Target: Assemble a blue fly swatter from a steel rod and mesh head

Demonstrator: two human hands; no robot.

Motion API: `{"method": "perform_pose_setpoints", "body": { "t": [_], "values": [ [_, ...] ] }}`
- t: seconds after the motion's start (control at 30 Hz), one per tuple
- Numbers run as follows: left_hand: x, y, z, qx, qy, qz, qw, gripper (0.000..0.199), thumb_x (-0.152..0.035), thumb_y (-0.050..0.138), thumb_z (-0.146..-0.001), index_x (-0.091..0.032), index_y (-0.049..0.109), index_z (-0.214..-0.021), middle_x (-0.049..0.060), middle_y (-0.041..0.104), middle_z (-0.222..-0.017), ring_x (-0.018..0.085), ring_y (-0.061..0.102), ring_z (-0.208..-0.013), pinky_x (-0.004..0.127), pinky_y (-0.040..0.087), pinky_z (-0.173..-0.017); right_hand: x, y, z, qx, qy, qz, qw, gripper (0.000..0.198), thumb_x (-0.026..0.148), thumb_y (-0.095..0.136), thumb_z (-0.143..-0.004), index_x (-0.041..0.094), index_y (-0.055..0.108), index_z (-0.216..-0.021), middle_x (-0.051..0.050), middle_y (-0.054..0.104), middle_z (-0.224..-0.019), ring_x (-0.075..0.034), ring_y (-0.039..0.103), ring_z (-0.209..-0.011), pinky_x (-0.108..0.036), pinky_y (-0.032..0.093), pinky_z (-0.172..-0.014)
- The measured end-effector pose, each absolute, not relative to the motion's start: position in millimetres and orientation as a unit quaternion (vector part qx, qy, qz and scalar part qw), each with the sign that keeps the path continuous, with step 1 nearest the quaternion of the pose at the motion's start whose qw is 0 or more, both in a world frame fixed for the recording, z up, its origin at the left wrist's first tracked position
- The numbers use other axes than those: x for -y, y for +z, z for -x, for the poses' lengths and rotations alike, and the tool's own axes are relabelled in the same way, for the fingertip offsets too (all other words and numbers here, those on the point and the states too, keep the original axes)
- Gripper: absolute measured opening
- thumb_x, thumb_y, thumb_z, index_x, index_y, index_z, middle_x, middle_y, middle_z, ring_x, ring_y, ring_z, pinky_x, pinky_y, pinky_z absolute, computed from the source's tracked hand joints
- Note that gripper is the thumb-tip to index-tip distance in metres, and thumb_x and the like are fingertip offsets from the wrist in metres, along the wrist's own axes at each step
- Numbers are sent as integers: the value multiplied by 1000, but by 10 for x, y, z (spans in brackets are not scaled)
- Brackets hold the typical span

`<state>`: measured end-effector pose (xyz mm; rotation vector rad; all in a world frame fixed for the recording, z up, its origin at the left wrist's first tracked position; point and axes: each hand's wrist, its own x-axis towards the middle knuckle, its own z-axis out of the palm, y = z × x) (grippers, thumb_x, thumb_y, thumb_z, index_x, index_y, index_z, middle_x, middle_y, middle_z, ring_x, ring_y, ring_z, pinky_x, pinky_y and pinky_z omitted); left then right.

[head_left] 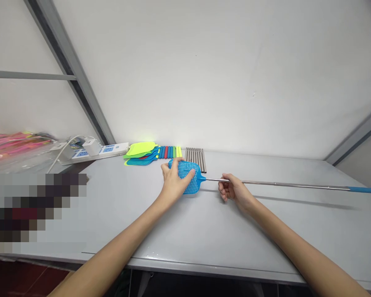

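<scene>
A blue fly swatter (189,175) with a perforated head lies level across my view, above the grey table. My left hand (174,177) grips its head, the thumb on the near face. My right hand (231,187) pinches the thin metal rod close to the head, thumb on top and fingers curled below. The extended telescopic rod (297,185) runs right to a blue grip (365,190) at the frame's edge. Behind the swatter head lie several metal tubes (196,156) in a row.
Swatter heads in yellow, green and blue (142,149) are stacked at the back left, beside a row of coloured grips (167,152). A white power strip (108,150) with plugs and cable stands further left, near pink bagged items (15,144). A white wall (219,82) rises behind the table (204,235).
</scene>
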<state>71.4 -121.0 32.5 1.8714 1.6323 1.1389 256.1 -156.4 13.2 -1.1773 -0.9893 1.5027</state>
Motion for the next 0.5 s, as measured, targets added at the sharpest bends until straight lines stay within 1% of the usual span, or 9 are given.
{"method": "perform_pose_setpoints", "body": {
  "t": [0.13, 0.23, 0.4, 0.5],
  "values": [
    [1198, 319, -701, -577, 418, -671, 207, 45, -45, 54, -65, -27, 42, -105, 4, 31, -92, 21, 33, -100, 35, 32, -88, 1569, 120, -2556, 408, 619, 478, 472, 35, 40, 39, -75, 14, 46, -53, 0, 44, -51, -8, 41, -39, -23, 34, -40],
    [1181, 330, -687, -586, 423, -657, 216, 43, -47, 52, -66, -28, 43, -104, 4, 30, -92, 20, 36, -98, 35, 32, -87, 1594, 147, -2542, 405, 626, 455, 488, 35, 43, 41, -75, 15, 45, -54, 2, 43, -50, -8, 41, -39, -22, 34, -40],
    [1126, 355, -647, -611, 407, -631, 253, 41, -51, 50, -66, -29, 46, -100, 4, 31, -91, 20, 41, -91, 36, 36, -83, 1603, 170, -2573, 399, 589, 449, 540, 35, 45, 47, -72, 16, 42, -52, 4, 37, -44, -7, 38, -38, -21, 33, -41],
    [1086, 356, -614, -619, 415, -617, 252, 38, -52, 50, -65, -29, 48, -96, 4, 33, -91, 20, 42, -91, 35, 36, -83, 1572, 136, -2631, 352, 537, 462, 613, 37, 46, 48, -72, 17, 39, -50, 5, 33, -40, -7, 36, -37, -21, 33, -41]
  ]
}}
